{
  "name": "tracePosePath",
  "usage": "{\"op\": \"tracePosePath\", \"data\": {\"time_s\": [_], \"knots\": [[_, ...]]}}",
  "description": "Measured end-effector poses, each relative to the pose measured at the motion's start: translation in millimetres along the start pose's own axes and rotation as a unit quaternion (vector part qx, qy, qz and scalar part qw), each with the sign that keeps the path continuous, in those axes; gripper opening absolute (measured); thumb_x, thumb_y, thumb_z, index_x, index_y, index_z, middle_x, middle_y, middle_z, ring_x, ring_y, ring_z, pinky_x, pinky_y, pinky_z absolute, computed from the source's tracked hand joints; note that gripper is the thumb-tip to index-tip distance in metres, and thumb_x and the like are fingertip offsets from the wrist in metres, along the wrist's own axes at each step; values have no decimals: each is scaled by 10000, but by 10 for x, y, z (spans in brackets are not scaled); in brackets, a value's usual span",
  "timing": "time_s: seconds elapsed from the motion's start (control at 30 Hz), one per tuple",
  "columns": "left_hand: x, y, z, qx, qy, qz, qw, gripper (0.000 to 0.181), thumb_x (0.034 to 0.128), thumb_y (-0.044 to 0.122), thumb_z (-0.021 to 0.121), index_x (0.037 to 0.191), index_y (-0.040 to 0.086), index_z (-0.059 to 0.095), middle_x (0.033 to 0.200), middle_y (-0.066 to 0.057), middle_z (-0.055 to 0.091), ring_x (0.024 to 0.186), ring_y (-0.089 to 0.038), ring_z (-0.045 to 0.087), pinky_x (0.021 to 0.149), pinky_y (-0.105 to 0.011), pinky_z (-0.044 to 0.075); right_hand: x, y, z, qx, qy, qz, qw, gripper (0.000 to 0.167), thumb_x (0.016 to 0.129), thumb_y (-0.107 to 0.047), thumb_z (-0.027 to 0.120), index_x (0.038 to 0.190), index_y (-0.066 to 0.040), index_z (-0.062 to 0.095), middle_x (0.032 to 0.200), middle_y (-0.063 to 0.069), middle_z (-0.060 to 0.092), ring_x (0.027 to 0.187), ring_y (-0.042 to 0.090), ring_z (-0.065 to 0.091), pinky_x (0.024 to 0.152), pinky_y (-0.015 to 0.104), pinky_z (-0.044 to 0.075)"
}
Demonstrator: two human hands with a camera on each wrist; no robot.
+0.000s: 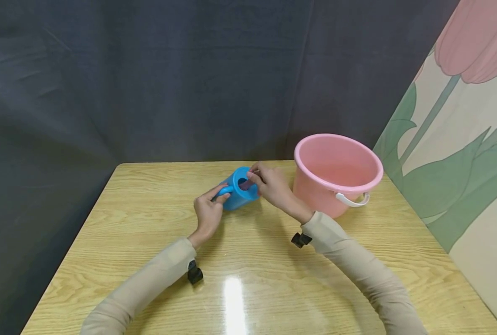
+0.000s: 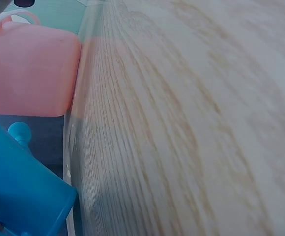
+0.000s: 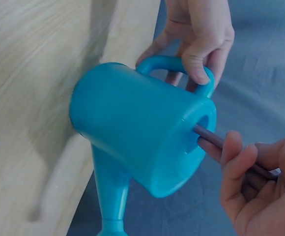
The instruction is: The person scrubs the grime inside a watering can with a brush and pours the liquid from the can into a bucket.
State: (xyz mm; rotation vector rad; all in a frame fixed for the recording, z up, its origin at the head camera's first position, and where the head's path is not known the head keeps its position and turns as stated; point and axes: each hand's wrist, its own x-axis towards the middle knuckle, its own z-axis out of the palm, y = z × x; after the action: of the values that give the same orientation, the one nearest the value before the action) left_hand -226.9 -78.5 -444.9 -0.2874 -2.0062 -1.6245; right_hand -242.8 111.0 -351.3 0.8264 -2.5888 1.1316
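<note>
A blue watering can (image 1: 237, 201) is tilted above the wooden table, its round top opening facing the right hand. The left hand (image 1: 209, 214) grips its loop handle (image 3: 164, 63), thumb over the handle in the right wrist view. The right hand (image 1: 275, 187) pinches a slim dark purplish-brown stick (image 3: 210, 136) whose far end goes into the can's opening. What the stick's inner end looks like is hidden inside the can. The spout (image 3: 110, 189) points away from the hands' side. In the left wrist view, the can's body (image 2: 24, 189) shows at the lower left.
A pink bucket (image 1: 315, 200) with a white-gripped handle (image 1: 352, 201) stands right of the hands at the table's back. The wooden table (image 1: 156, 200) ends at a dark curtain (image 1: 206, 79). A tulip-patterned wall covering (image 1: 462, 153) borders the right side.
</note>
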Motion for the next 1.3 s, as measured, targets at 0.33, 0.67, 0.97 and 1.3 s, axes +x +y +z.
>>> {"op": "tracePosePath", "data": {"time_s": [0.33,0.67,0.97,1.3], "knots": [[-12,5,6,55,-30,24,10000,258,876,59,744,1121,-22,734,1087,-126,724,1078,-257,669,897,-388,545,10,55,153,155,-245,219,9993,168,1020,-172,575,1026,-11,620,624,76,618,530,227,608,490,289,475],[-13,11,-15,53,-32,17,10000,261,881,56,738,1129,-23,729,1106,-124,718,1088,-246,665,903,-385,543,38,-4,75,-41,-410,-64,9991,281,1048,-185,517,940,2,697,692,96,671,572,190,639,505,286,503],[-22,-8,-6,11,30,131,9999,244,872,33,742,1109,-26,737,1078,-132,726,1070,-275,672,889,-414,546,82,-80,-68,-101,-289,-197,9993,311,1062,-180,479,927,1,692,770,86,717,639,226,669,564,307,540],[-15,5,3,52,-29,138,9999,250,875,47,743,1115,-21,737,1088,-120,726,1090,-250,663,883,-394,550,43,-11,80,-901,-360,-339,9947,244,1036,-181,536,912,-27,680,781,99,692,636,164,633,630,334,534]]}}
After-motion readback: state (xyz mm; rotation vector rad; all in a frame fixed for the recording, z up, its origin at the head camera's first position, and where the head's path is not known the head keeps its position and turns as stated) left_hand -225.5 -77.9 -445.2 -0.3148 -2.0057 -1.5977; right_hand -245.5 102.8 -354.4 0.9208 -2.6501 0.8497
